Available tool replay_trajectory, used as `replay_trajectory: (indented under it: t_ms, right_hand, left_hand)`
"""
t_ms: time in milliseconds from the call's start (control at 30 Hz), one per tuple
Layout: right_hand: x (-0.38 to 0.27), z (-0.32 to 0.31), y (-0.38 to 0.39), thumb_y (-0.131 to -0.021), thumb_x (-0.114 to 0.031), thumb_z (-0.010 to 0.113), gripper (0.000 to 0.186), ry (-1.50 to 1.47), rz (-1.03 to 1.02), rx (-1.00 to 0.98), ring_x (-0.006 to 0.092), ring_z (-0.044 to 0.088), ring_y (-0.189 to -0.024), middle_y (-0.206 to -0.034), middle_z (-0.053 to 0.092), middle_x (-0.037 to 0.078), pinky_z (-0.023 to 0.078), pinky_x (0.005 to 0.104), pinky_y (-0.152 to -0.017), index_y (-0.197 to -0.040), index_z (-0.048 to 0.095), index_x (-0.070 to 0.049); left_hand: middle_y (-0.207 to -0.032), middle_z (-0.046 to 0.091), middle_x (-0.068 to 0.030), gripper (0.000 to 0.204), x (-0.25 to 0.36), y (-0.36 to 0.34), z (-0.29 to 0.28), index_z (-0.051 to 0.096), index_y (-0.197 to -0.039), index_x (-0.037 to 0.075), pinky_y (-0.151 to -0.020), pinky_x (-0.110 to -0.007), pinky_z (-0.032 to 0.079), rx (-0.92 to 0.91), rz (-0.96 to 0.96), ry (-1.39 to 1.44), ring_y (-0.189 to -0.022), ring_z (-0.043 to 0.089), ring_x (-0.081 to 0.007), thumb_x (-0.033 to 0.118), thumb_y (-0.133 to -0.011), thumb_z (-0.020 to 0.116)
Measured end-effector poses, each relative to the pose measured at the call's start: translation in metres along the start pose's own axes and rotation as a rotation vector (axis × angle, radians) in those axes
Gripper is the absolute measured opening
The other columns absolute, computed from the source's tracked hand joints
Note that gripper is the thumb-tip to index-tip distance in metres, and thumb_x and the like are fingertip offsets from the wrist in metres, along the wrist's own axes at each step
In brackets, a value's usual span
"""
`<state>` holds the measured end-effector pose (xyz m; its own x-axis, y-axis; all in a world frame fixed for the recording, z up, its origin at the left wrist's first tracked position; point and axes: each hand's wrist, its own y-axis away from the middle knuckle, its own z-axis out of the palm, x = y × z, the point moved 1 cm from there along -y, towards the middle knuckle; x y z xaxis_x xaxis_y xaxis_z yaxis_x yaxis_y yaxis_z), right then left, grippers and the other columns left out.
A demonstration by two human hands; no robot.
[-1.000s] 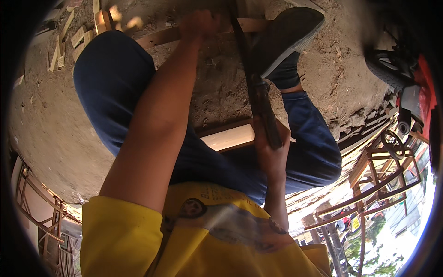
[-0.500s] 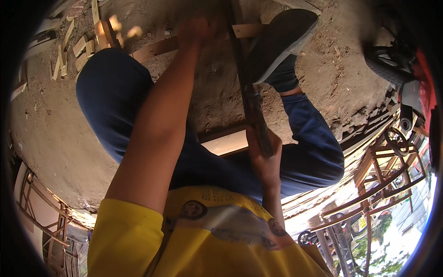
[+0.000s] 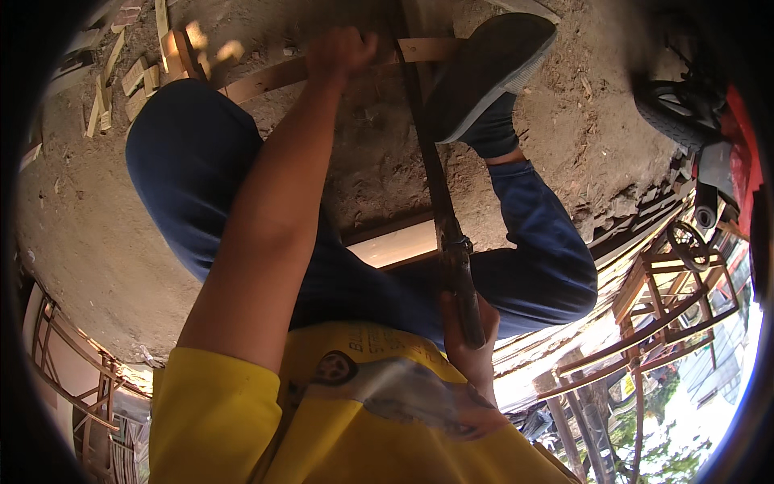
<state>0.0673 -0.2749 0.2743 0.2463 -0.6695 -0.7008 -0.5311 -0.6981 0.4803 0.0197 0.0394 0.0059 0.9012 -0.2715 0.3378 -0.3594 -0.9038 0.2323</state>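
A long, dark handsaw [image 3: 436, 181], seen nearly edge-on, slants from the top middle down toward my lap. My right hand [image 3: 469, 337] is closed round its handle, close to my yellow shirt. Far ahead, the saw's blade crosses a narrow brown wooden strip [image 3: 427, 50] near the ground. My left hand [image 3: 337, 58] is closed on that strip, left of the blade; most of its fingers are hidden. On the right, my dark shoe [image 3: 496, 73] covers the strip's end. A pale board [image 3: 395, 245] lies under my bent legs.
Offcuts of wood [image 3: 137, 81] lie scattered on the dirt ground [image 3: 89, 234] at the far left. A wheel [image 3: 673, 109] and a red vehicle part stand at the right. Wooden frames [image 3: 669, 323] stand at lower right, with another frame [image 3: 72, 363] at lower left.
My right hand has drawn the handsaw back toward my body, so its handle sits lower in view. My left hand stays at nearly the same place on the strip.
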Motion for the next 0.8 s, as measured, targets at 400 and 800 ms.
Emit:
replay_trajectory:
  t_ms: [400, 800]
  right_hand:
    - [-0.003, -0.002, -0.016, -0.087, -0.005, 0.060, 0.010, -0.072, -0.005, -0.020, 0.0117, 0.047, -0.052, -0.060, 0.054, 0.009, 0.039, 0.0316, -0.051, -0.081, 0.059, 0.002]
    - [0.017, 0.006, -0.007, -0.086, -0.003, 0.059, 0.011, -0.030, -0.017, -0.038, 0.0120, 0.054, -0.055, -0.062, 0.055, 0.011, 0.043, 0.0297, -0.049, -0.095, 0.062, 0.003]
  left_hand:
    - [-0.101, 0.068, -0.0185, 0.051, 0.003, 0.002, -0.010, 0.071, -0.097, 0.006, -0.082, -0.048, 0.051, -0.066, -0.040, -0.007, -0.096, 0.065, -0.0352, 0.047, -0.090, 0.041]
    - [-0.100, 0.067, -0.0176, 0.052, -0.003, -0.002, 0.005, 0.071, -0.095, 0.006, -0.081, -0.049, 0.051, -0.047, -0.019, -0.037, -0.098, 0.064, -0.0335, 0.048, -0.091, 0.039]
